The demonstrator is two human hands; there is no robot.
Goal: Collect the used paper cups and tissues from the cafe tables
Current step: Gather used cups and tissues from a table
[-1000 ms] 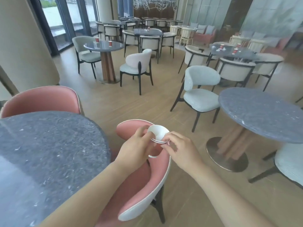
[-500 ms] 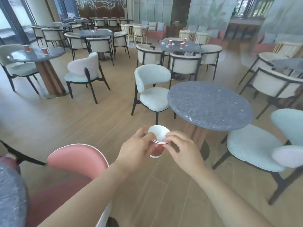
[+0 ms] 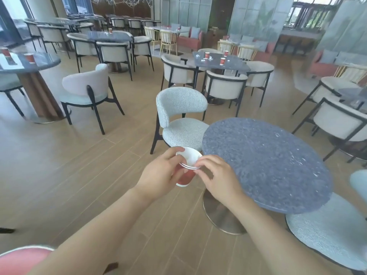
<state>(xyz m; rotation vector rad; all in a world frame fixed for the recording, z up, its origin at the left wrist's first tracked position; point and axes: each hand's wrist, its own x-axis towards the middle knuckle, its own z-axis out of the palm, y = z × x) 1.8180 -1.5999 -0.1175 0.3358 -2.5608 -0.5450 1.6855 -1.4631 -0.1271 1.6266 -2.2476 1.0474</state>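
Just off the left edge of the round grey table, you hold a stack of red paper cups in the air with both hands. Your left hand wraps its side and your right hand pinches the doubled rim. You seem to be between tables, carrying what is gathered. Beyond the grey chair, the dark square table bears three red cups, one near its left edge, with white scraps, probably tissues. Next, I judge, you should free your right hand, walk round the chairs and nest each cup. Farther left, a round table carries two more cups.
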